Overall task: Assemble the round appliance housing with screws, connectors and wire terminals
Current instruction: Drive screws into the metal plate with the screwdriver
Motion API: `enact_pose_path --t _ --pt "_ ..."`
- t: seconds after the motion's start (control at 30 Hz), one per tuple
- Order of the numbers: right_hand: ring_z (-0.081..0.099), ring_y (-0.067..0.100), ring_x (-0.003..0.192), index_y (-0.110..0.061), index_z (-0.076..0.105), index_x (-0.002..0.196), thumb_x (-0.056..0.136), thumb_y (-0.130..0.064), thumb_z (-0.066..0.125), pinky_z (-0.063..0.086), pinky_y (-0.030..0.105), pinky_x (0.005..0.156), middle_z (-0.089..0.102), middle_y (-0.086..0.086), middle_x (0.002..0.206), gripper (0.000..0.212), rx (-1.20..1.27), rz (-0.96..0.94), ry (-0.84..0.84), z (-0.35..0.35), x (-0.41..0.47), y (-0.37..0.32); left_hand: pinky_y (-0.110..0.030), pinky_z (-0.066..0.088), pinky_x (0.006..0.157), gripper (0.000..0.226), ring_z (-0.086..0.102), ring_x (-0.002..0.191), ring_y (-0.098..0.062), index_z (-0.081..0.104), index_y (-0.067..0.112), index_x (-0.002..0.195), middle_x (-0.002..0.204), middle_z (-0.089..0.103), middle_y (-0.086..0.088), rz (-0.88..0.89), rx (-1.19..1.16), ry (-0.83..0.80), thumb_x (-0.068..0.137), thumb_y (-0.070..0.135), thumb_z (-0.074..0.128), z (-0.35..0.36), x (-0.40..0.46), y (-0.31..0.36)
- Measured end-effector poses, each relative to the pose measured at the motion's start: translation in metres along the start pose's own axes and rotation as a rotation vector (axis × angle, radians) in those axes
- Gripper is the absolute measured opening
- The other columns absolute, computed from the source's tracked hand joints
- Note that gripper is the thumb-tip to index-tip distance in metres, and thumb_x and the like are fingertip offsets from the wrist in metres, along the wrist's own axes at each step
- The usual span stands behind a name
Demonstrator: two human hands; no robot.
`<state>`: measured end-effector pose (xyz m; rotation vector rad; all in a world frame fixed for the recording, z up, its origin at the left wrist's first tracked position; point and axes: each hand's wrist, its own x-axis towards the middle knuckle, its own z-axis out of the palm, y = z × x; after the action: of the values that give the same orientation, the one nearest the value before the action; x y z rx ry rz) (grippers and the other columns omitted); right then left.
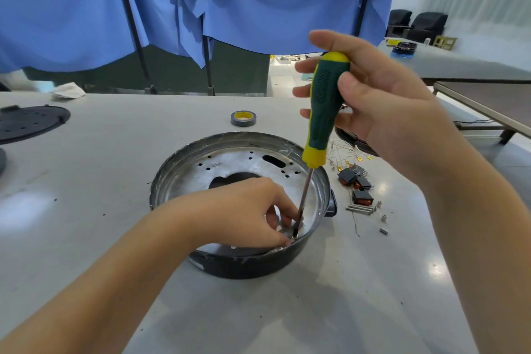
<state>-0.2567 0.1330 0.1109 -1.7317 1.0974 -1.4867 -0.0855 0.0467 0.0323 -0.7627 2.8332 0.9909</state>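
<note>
The round metal housing (pixel 201 169) lies open side up on the grey table, its silver floor pierced with holes. My right hand (pixel 382 112) grips the green and yellow handle of a screwdriver (pixel 326 112), held nearly upright. Its shaft runs down to the housing's near right floor. My left hand (pixel 247 210) reaches into the housing and pinches something small at the screwdriver's tip; the part itself is hidden by my fingers. Black connectors (pixel 356 181) with wired yellow terminals (pixel 357 158) lie right of the housing, beside long screws (pixel 360 208) and small spacers (pixel 383 218).
A roll of grey tape (pixel 243 118) sits behind the housing. A black perforated round cover (pixel 28 122) lies at the far left. Blue cloths hang behind the table. Another table (pixel 488 100) stands to the right.
</note>
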Motion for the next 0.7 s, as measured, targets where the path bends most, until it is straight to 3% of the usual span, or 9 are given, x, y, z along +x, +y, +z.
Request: enact_pose_path --t 0.1,0.17,0.23,0.3,0.4,0.5,0.57,0.7 --pt "0.067 0.019 0.096 -0.023 0.06 0.115 0.086 -0.019 0.066 0.057 0.036 0.086 0.066 0.003 0.103 0.03 -0.237 -0.107 0.082 0.001 -0.002 -0.006 -0.035 0.056 0.082 0.028 0.065 0.085 -0.011 0.07 0.033 0.11 0.094 0.068 0.005 0.009 0.003 0.019 0.083 0.028 0.067 0.001 0.001 0.0" --pt "0.063 0.013 0.079 -0.026 0.06 0.099 0.076 -0.032 0.079 0.058 0.03 0.074 0.062 -0.007 0.085 0.03 -0.341 -0.152 0.174 0.005 -0.003 -0.007 -0.029 0.056 0.081 0.027 0.063 0.082 -0.007 0.07 0.035 0.109 0.093 0.067 0.007 0.012 0.002 0.023 0.083 0.028 0.068 0.0 0.0 0.0" --pt "0.056 0.004 0.065 -0.025 0.051 0.092 0.076 -0.039 0.078 0.053 0.02 0.061 0.052 -0.012 0.073 0.034 -0.426 -0.172 0.263 0.012 -0.002 -0.003 -0.02 0.053 0.075 0.028 0.061 0.08 -0.003 0.069 0.035 0.11 0.091 0.066 0.011 0.018 0.012 0.029 0.084 0.027 0.068 0.0 0.0 0.001" --pt "0.061 0.013 0.068 -0.026 0.045 0.093 0.082 -0.044 0.069 0.055 0.024 0.06 0.053 -0.006 0.074 0.032 -0.455 -0.13 0.306 0.017 -0.001 0.002 -0.014 0.05 0.07 0.03 0.061 0.08 -0.001 0.07 0.034 0.112 0.09 0.065 0.014 0.018 0.012 0.033 0.084 0.025 0.067 0.0 0.0 0.002" --pt "0.069 0.019 0.076 -0.022 0.047 0.105 0.088 -0.034 0.06 0.057 0.027 0.066 0.061 0.003 0.088 0.024 -0.204 -0.082 0.258 0.018 0.001 0.006 -0.016 0.051 0.072 0.03 0.061 0.08 -0.003 0.07 0.033 0.113 0.089 0.065 0.015 0.029 0.005 0.032 0.085 0.024 0.067 0.0 0.0 0.003" --pt "0.057 0.016 0.06 -0.018 0.054 0.102 0.092 -0.04 0.049 0.05 0.028 0.061 0.057 0.003 0.077 0.024 0.146 -0.01 0.159 0.02 0.004 0.005 -0.022 0.054 0.075 0.03 0.061 0.08 -0.002 0.07 0.035 0.112 0.09 0.065 0.015 0.029 0.003 0.021 0.084 0.025 0.067 -0.001 0.0 0.002" --pt "0.05 0.017 0.062 -0.014 0.055 0.1 0.097 -0.039 0.033 0.046 0.029 0.06 0.054 0.006 0.077 0.033 0.396 0.065 0.053 0.019 0.005 0.004 -0.027 0.056 0.077 0.03 0.062 0.08 -0.005 0.07 0.034 0.112 0.089 0.066 0.013 0.032 -0.002 0.017 0.084 0.025 0.067 -0.001 0.0 0.001" --pt "0.052 0.019 0.073 -0.01 0.055 0.109 0.098 -0.023 0.025 0.048 0.031 0.07 0.056 0.007 0.089 0.034 0.436 0.081 -0.053 0.016 0.003 0.002 -0.024 0.054 0.076 0.027 0.061 0.079 -0.005 0.07 0.031 0.111 0.09 0.065 0.012 0.039 0.011 0.019 0.085 0.025 0.068 0.0 0.0 0.002"
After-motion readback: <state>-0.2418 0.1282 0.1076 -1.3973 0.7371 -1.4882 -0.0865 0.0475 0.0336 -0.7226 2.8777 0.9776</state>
